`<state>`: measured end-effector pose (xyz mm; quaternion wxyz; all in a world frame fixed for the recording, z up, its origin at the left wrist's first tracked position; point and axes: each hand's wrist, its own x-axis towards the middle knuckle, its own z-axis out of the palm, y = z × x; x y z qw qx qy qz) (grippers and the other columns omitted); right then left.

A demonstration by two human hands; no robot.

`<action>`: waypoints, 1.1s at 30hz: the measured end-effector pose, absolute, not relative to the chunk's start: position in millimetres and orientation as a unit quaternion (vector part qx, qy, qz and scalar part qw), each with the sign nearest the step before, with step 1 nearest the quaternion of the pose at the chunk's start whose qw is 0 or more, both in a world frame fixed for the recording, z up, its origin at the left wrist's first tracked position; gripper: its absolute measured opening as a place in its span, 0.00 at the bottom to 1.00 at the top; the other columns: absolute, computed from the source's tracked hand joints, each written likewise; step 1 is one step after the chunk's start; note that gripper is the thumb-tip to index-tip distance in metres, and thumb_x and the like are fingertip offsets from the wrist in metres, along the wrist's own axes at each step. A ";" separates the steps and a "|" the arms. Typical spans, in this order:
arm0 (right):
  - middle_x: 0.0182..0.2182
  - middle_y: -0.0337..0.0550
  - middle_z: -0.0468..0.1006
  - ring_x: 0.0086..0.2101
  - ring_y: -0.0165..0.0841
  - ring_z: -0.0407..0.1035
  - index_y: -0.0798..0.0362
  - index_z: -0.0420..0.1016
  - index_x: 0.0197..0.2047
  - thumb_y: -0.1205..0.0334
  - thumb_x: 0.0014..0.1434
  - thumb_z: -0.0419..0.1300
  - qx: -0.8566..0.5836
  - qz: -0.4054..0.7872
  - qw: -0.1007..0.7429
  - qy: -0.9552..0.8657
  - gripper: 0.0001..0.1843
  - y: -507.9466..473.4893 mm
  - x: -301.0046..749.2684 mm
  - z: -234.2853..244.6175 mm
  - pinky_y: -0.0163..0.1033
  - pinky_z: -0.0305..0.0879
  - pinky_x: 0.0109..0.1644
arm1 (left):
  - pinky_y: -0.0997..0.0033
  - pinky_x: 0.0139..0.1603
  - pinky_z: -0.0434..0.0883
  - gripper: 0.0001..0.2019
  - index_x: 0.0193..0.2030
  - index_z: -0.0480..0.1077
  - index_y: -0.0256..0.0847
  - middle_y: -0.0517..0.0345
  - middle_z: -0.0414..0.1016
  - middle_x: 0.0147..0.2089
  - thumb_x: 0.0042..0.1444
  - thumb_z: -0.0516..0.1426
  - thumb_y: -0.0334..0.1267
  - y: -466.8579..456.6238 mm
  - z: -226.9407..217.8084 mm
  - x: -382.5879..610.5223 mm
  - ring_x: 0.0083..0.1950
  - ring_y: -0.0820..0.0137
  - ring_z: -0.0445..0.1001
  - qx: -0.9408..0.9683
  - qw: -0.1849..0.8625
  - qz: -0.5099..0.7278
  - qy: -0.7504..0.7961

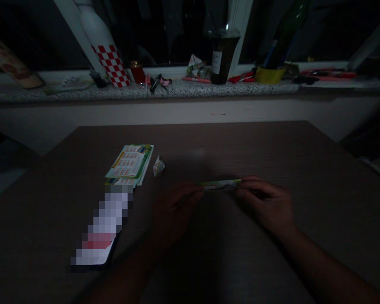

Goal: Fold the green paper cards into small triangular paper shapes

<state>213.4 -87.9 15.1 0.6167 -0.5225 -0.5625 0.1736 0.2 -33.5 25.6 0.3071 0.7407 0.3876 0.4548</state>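
Above the dark wooden table (pixel 304 169), both hands hold a narrow folded strip of printed paper (pixel 221 184) level between them. My left hand (pixel 174 209) pinches its left end and my right hand (pixel 266 202) pinches its right end. The fingers of both hands are closed on the strip. The room is very dim.
A stack of printed leaflets (pixel 130 164) lies at the left of the table, with a small folded paper piece (pixel 158 166) beside it and a blurred-out item (pixel 103 230) below. The stone windowsill (pixel 177 89) behind holds bottles (pixel 221 55), a checkered container (pixel 109 63) and small clutter.
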 end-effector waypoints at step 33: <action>0.23 0.39 0.82 0.22 0.31 0.76 0.53 0.78 0.29 0.65 0.37 0.75 -0.547 0.358 0.688 -0.315 0.14 -87.4 197.2 19.4 0.32 0.75 0.24 | 0.75 0.33 0.76 0.13 0.37 0.72 0.40 0.60 0.80 0.32 0.43 0.67 0.31 -33.4 33.3 11.0 0.34 0.70 0.79 0.563 0.475 0.480 0.476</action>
